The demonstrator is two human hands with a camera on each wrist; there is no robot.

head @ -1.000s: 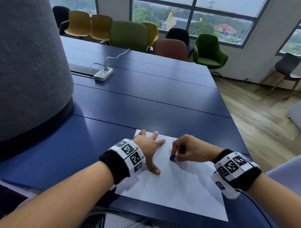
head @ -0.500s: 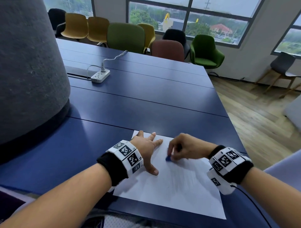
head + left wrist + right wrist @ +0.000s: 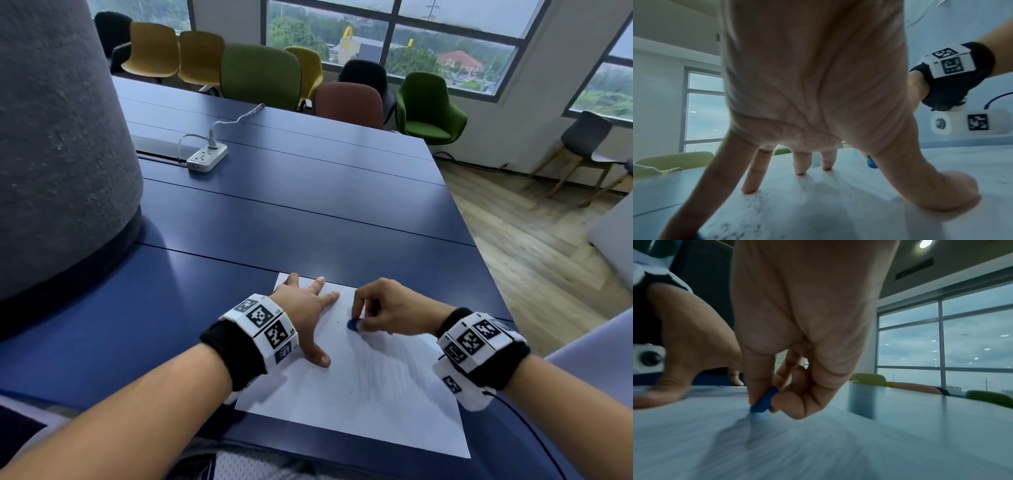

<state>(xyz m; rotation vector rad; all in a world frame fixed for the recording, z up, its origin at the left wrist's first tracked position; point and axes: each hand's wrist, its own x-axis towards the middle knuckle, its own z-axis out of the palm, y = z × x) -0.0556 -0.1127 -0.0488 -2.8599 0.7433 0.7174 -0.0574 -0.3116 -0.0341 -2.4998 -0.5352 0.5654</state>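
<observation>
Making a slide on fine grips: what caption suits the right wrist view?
Right hand pinches a small blue eraser against the white paper while the left hand presses it down.

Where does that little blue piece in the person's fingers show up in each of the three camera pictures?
Head: the blue piece sits low centre, pinched by the right hand.
Left wrist: right of centre, peeking out beside the thumb's base.
Right wrist: left of centre, its tip on the white paper.
Shared landmark: the left hand, spread flat on that paper, shows in all three.
</observation>
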